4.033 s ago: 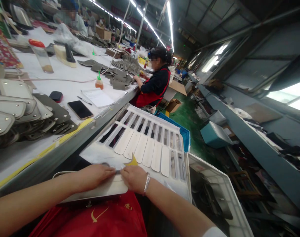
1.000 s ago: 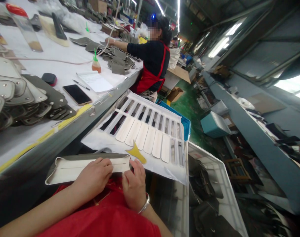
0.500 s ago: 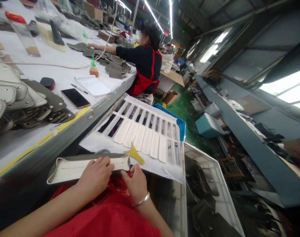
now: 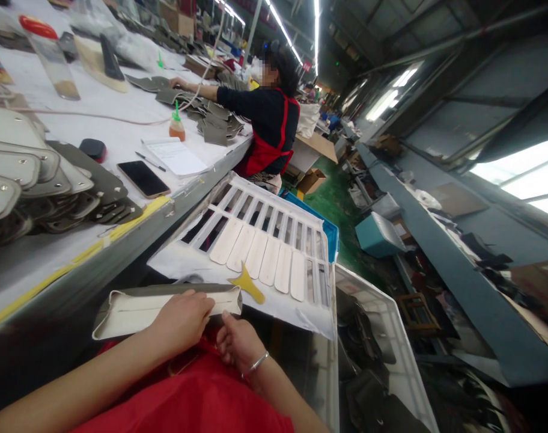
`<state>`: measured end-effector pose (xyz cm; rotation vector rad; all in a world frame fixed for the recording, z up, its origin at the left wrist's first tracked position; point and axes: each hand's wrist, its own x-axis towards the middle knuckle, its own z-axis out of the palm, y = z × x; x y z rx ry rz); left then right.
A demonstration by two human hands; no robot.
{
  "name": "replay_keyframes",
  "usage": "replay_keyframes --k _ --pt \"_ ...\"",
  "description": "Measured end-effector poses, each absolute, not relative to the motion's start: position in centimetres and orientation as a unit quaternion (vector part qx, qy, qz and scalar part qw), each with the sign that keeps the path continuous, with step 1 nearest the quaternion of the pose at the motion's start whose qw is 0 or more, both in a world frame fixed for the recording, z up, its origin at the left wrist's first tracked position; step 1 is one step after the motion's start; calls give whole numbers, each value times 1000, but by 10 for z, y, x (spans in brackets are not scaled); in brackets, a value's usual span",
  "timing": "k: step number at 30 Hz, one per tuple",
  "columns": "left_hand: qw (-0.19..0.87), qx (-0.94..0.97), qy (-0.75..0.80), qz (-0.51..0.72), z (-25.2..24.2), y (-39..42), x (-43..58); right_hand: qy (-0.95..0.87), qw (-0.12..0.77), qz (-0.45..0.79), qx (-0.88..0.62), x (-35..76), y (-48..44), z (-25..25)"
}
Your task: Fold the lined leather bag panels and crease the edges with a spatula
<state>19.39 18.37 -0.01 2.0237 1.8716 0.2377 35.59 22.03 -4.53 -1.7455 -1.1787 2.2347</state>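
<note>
Cream-and-grey piece (image 4: 139,311): just off near-left corner of white slotted rack (image 4: 296,316). Left grip (image 4: 184,317) across its cream face, right grip (image 4: 240,341) at its near edge; can't tell if either's pinching.

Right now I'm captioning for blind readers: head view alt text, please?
Left hand on a long white-lined piece, right hand at its right end; beyond, six white strips and a yellow piece lie on a slatted rack.

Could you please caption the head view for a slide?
Left hand on a long white-and-grey piece, right hand at its edge, near a slatted white rack bearing pale strips.
</note>
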Motion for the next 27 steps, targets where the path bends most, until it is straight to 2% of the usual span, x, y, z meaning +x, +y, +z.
replay_keyframes --k 5,12,17,27 --pt "185 716 666 95 -2 183 193 -378 22 730 -569 346 216 -34" --pt "188 674 691 179 -9 162 164 -335 60 748 -569 329 206 -26" --pt "183 707 674 112 -9 148 145 -325 66 761 -558 322 199 -29" --pt "129 693 704 79 -3 151 157 -321 46 791 -520 296 186 -33"
